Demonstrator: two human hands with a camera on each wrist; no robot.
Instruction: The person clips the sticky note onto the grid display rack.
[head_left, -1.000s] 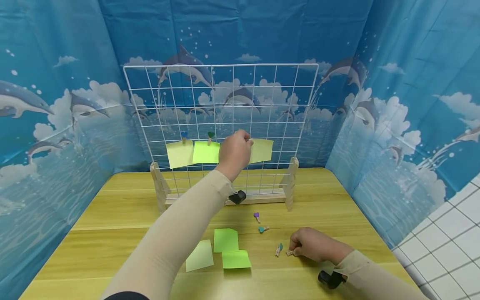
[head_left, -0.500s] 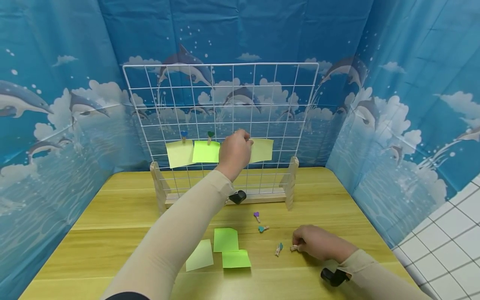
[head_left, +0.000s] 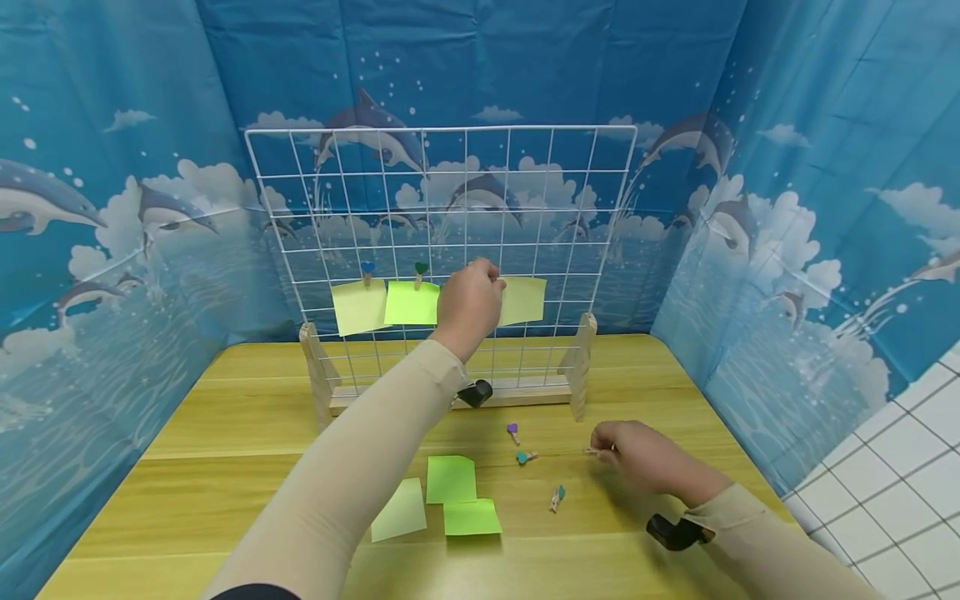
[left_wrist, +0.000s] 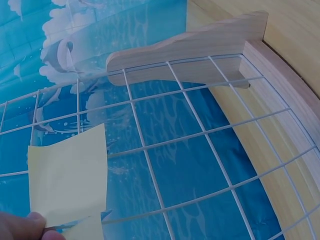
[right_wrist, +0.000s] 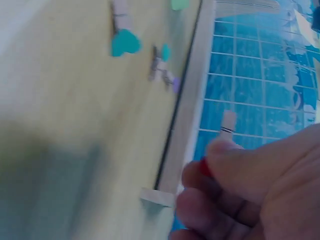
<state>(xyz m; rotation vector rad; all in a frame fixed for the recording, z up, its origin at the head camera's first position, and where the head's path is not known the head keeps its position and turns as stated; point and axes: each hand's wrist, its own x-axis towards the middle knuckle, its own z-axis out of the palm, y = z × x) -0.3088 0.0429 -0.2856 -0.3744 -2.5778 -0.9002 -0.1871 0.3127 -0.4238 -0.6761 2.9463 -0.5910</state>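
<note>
My left hand pinches a pale yellow sticky note at its edge, up against the white wire grid. In the left wrist view, thumb and finger are at one end of that note. Low over the table, my right hand pinches a small wooden clothespin between thumb and forefinger; a bit of red shows among the fingers. Left of the left hand, a blue-heart clothespin and a green-heart clothespin hold a yellow note and a bright green note on the grid.
Wooden feet carry the grid on the table. Loose clothespins lie before it: one purple, two teal. Nearer the front are two green notes and a pale one. A dolphin-print curtain surrounds the table.
My right hand has lifted off the table with the clothespin, moving slightly right and toward the grid. The left hand stays in place at the note.
</note>
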